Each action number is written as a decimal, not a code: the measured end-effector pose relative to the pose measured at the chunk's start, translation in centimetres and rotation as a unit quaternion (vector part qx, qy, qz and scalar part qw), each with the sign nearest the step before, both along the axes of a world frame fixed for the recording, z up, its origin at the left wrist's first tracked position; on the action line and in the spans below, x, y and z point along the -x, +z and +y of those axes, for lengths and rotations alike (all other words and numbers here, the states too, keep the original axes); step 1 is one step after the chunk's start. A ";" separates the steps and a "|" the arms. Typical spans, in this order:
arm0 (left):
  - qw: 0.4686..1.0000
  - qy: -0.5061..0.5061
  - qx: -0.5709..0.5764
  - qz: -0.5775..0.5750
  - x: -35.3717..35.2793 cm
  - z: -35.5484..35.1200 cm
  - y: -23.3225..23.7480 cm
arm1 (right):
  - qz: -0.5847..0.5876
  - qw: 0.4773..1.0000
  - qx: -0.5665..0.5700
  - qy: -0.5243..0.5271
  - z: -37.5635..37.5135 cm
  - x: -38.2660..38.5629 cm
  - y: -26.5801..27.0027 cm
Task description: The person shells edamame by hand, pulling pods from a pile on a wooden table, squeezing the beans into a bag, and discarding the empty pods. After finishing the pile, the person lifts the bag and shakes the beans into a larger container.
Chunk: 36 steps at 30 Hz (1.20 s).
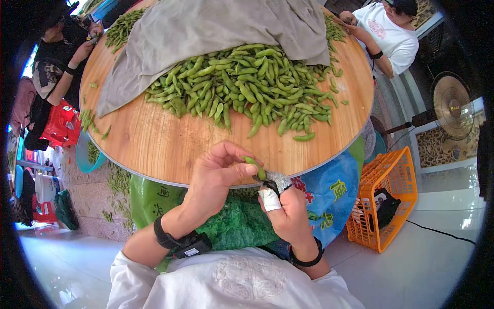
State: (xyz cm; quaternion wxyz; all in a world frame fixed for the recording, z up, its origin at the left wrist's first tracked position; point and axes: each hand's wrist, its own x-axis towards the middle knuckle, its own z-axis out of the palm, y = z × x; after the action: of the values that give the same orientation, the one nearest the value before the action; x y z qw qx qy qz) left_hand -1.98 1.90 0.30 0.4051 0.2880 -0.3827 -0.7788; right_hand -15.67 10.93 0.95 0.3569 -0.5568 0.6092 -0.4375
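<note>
My left hand (218, 172) pinches a green soybean pod (254, 167) between thumb and fingers, just over the near edge of the round wooden table (170, 147). Close against the pod's lower end is my right hand (290, 213), its fingers closed. White tape (269, 200) wraps the thumb and a silvery wrap (279, 181) covers a finger. Something small and dark (270, 186) shows between them; its kind is hard to make out. Beyond my hands lies a big heap of pods (242, 85), partly covered by a grey cloth (206, 28).
Green plastic sheeting (231, 221) and a blue printed bag (334, 190) hang below the table edge. An orange crate (383, 201) stands at right, near a fan (453, 103). Two people handle things at the table's far left and right. Pods litter the floor (118, 188) at left.
</note>
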 end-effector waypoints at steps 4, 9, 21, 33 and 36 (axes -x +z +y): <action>0.998 -0.008 0.056 -0.042 -0.2 0.3 0.2 | -0.022 1.000 0.008 -0.014 -0.2 -0.1 0.4; 0.996 -0.036 0.077 -0.031 -0.5 0.5 0.1 | -0.361 0.911 -0.197 0.031 -0.1 1.2 1.6; 0.994 -0.059 0.049 -0.081 0.4 1.1 1.2 | 0.242 0.960 0.113 -0.087 0.7 -1.2 0.2; 0.985 -0.153 0.002 -0.079 -0.2 0.2 0.6 | -0.490 0.847 -0.207 -0.018 0.2 2.1 0.8; 0.927 -0.035 0.252 -0.274 0.3 1.0 -0.1 | -0.230 0.968 -0.094 -0.031 -0.1 1.7 -0.4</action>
State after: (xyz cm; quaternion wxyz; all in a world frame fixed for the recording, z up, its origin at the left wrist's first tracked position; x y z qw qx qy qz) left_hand -2.27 2.90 0.20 0.3163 0.3652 -0.6724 -0.5607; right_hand -17.41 10.86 0.57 0.5248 -0.3861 0.5658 -0.5054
